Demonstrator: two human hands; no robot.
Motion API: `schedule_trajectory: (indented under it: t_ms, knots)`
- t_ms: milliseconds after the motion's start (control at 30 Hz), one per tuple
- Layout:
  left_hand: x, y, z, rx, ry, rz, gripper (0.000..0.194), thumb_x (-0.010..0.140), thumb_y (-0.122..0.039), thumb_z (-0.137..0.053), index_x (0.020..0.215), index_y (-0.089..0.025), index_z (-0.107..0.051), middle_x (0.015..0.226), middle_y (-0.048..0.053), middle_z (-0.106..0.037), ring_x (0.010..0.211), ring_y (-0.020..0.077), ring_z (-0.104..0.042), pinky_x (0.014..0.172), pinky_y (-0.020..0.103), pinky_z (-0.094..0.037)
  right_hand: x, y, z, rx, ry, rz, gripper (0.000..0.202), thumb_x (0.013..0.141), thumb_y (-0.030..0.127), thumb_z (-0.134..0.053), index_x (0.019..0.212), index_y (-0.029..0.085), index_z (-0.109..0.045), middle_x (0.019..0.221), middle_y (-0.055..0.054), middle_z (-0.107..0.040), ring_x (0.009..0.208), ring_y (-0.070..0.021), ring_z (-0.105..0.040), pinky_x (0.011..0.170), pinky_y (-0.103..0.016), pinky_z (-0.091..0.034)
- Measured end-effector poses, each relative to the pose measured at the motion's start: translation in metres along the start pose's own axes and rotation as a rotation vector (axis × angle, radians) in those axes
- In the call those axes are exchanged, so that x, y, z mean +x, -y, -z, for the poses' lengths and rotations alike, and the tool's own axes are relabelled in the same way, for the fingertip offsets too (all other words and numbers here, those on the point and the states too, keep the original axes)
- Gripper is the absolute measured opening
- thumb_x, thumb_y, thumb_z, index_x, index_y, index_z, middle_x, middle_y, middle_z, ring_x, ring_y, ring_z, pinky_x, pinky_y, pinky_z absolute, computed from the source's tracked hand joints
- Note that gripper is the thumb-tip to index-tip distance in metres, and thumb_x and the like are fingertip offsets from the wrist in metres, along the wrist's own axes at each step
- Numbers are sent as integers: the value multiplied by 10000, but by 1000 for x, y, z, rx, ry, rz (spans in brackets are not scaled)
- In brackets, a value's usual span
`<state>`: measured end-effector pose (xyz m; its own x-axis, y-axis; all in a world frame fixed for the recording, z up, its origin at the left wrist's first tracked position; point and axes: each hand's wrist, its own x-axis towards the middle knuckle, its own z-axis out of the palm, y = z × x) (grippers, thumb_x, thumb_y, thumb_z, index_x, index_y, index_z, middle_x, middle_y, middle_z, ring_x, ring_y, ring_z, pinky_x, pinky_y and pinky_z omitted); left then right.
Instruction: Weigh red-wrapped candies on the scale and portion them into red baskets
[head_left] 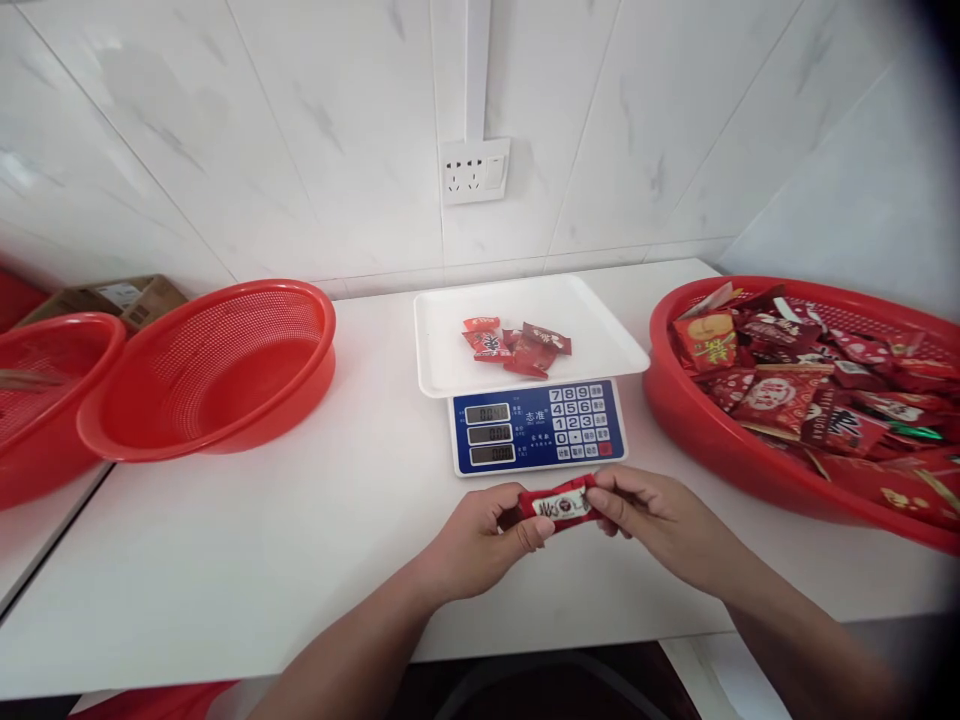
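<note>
A small wrapped snack, red with a pale label, is stretched level between both hands in front of the scale. My left hand pinches its left end with thumb and fingers. At the other end, my right hand grips the wrapper the same way. Just beyond stands a digital scale with a blue keypad and lit displays. Several small red wrapped snacks lie in a loose cluster on its white tray.
To the right, a big red basket is heaped with red snack packets. A red perforated basket stands at the left, with another red basket and a cardboard box by it. A socket is on the tiled wall.
</note>
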<state>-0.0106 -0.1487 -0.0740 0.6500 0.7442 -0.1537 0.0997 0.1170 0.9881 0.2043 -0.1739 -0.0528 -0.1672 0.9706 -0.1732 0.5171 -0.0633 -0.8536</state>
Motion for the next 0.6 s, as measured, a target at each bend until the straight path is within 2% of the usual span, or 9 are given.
schedule_trajectory:
  t_ms: [67,167,233,333,433,500,600]
  knots:
    - [0,-1,0,-37,18,-1,330,813,-476,-554,788,-147,-557,736,23,-556,683,125,-505,645,261,-411,14,5,10,61,-123,-5,435,796,627,-466,635,229,-533,562,-8,-535,530,-147,-486,512,-292,-407]
    - [0,-1,-1,-28,12,2,327,804,-475,-572,824,-149,-566,746,28,-556,689,123,-507,650,258,-410,46,19,25,281,-321,-10,432,718,646,-556,685,216,-544,604,-14,-553,540,-134,-495,489,-269,-402]
    - [1,1,0,-13,14,0,329,796,-472,-585,855,-148,-572,753,25,-554,682,116,-498,644,252,-400,67,31,33,416,-367,26,421,704,628,-582,730,209,-559,679,-29,-593,579,-132,-523,493,-254,-402]
    - [2,2,1,-9,13,-2,339,788,-475,-593,876,-148,-573,754,18,-544,674,111,-486,642,250,-389,84,41,36,460,-287,57,415,772,571,-536,941,199,-605,825,-63,-653,637,-136,-565,501,-246,-405]
    - [2,0,1,2,-3,3,350,779,-484,-598,891,-153,-583,740,11,-537,669,113,-477,635,249,-381,79,37,30,320,-208,35,485,805,498,-523,1188,201,-538,890,-74,-666,649,-142,-578,494,-252,-412]
    - [1,-1,0,20,-4,9,342,774,-476,-605,896,-156,-594,743,11,-542,670,115,-475,635,248,-380,66,27,25,226,-147,34,454,811,476,-519,1171,202,-547,858,-61,-659,649,-144,-577,496,-257,-417]
    - [-1,-2,-2,45,19,12,304,780,-440,-608,898,-159,-605,762,17,-558,679,116,-477,650,250,-384,43,9,19,135,-29,27,363,818,507,-498,973,197,-604,758,-35,-627,643,-150,-569,520,-271,-422]
